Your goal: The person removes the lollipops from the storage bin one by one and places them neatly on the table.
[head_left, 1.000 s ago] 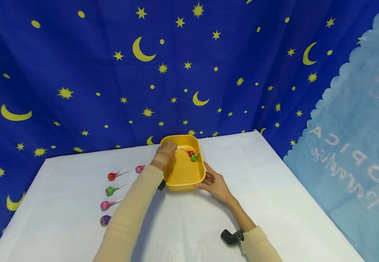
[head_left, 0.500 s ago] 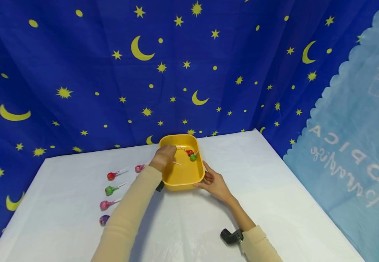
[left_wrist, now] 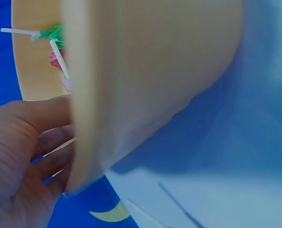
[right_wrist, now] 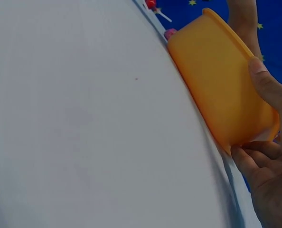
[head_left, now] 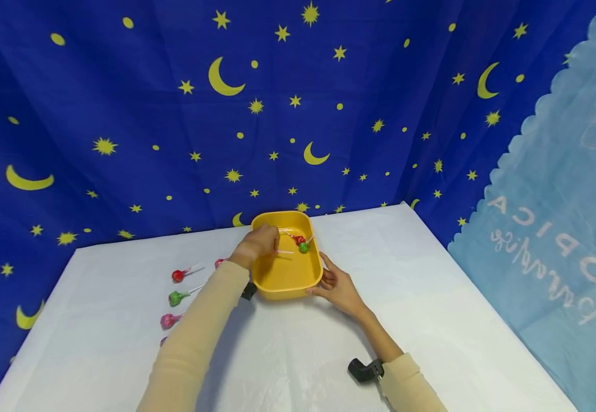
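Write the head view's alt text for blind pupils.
A left hand reaches into a yellow tub; the right hand holds its near corner. Inside lie a red lollipop and green lollipop; more lollipops lie on the table to the left.

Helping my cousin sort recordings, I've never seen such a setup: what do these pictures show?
There is no machine, just a person's two bare hands. Wide views come from a head-worn camera, close views from black wrist cameras. On the white table, red, green and pink lollipops lie left of a yellow box, with red and green ones inside. The right hand holds the box's near right corner; the left hand reaches in, but whether it holds a lollipop is hidden.
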{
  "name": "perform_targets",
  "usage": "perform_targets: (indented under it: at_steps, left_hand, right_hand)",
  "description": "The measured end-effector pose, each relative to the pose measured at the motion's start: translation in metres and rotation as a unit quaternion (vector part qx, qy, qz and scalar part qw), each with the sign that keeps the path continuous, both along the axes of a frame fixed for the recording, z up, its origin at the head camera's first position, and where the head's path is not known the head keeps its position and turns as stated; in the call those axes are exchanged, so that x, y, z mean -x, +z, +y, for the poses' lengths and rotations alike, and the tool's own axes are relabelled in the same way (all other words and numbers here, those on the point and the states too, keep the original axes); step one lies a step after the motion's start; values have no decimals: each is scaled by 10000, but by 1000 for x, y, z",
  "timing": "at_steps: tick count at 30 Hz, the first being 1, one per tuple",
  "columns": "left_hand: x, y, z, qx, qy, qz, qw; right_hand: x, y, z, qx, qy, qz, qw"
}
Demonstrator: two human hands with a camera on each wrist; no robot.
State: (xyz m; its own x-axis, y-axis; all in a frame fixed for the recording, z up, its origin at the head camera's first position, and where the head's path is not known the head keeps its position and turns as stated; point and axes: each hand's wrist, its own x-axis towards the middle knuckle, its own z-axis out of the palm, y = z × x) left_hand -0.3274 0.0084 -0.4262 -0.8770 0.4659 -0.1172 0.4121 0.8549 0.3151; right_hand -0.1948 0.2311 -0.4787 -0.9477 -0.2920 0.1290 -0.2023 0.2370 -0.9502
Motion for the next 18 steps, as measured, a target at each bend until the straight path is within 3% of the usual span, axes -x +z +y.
perform_targets:
  at_steps: [10,18]
  left_hand:
    - [-7,16,-3,-460,-417,212,9978]
    - [-18,18,-11,-981,-495,212,9937]
  right_hand:
    - [-1,1,0,11,87,285,9996]
    - [-3,2,-1,43,153,312,9994]
